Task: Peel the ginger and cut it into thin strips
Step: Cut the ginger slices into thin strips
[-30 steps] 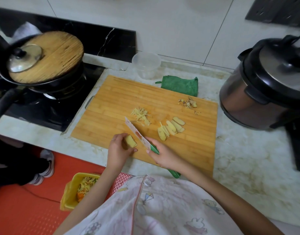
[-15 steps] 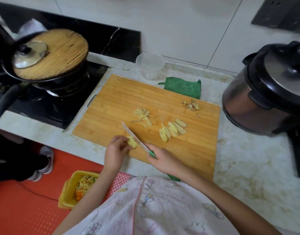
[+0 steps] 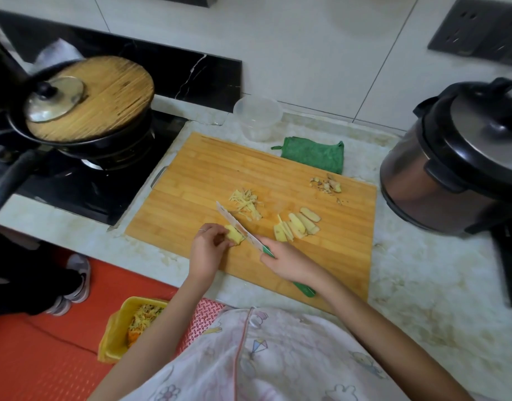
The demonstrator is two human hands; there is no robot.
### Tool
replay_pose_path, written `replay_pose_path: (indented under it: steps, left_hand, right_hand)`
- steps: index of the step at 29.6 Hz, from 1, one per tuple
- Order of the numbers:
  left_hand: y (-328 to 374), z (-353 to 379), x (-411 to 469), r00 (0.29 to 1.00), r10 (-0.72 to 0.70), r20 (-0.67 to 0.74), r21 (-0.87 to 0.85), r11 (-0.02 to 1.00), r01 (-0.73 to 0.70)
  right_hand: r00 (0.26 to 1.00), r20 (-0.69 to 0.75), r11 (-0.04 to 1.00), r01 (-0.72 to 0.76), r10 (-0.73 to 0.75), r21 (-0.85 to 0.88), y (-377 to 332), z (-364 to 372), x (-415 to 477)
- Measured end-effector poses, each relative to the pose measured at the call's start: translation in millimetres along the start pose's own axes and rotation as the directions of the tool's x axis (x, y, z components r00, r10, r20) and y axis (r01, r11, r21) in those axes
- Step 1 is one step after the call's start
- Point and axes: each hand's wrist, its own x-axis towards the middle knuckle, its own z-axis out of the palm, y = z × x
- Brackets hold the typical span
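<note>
Ginger chunk [image 3: 235, 235] pinched in left hand [image 3: 206, 250]; right hand [image 3: 289, 261] grips knife [image 3: 240, 227] against it.

Matt, striped wooden cutting board [image 3: 208, 180] at centre; glossy marbled stone tabletop [image 3: 422, 285] at right, with a brushed-metal cooker [image 3: 417, 180]. Above the board are a fuzzy green cloth [image 3: 312, 154] and a clear plastic tub [image 3: 257, 120]. The knife [image 3: 233, 219] has a smooth green plastic handle.

One knife [image 3: 235, 222], one ginger chunk [image 3: 234, 235], one board [image 3: 208, 175], one cloth [image 3: 312, 155], one cooker [image 3: 451, 169].
</note>
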Motion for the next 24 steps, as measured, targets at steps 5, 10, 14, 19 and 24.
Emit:
replay_pose_path:
  steps: [5,10,14,19,24]
  left_hand:
    - [-3.0,2.7,-4.1,1.000,0.003,-0.016,0.015,1.000,-0.002]
    - [-1.7,-1.7,8.2,0.996,-0.058,0.069,-0.024,0.998,0.060]
    - [-6.0,-4.0,13.8,0.991,0.006,0.132,0.101,0.995,-0.020]
    - [-9.3,-7.1,8.3,0.973,0.183,0.139,0.243,0.946,-0.213]
    - [-6.0,-5.3,-6.4,0.987,0.160,0.029,0.183,0.970,-0.162]
  right_hand:
    - [0.999,0.044,1.000,-0.001,0.002,-0.027,3.3,-5.3,2.3]
    - [0.999,0.041,1.000,0.004,-0.004,0.000,5.6,0.1,3.3]
    - [1.000,-0.001,1.000,-0.002,0.002,0.016,4.8,10.3,4.1]
    - [0.996,-0.075,0.999,-0.038,0.039,0.023,7.0,7.0,5.4]
    - [0.988,-0.134,0.994,-0.070,0.080,0.079,8.8,3.7,6.1]
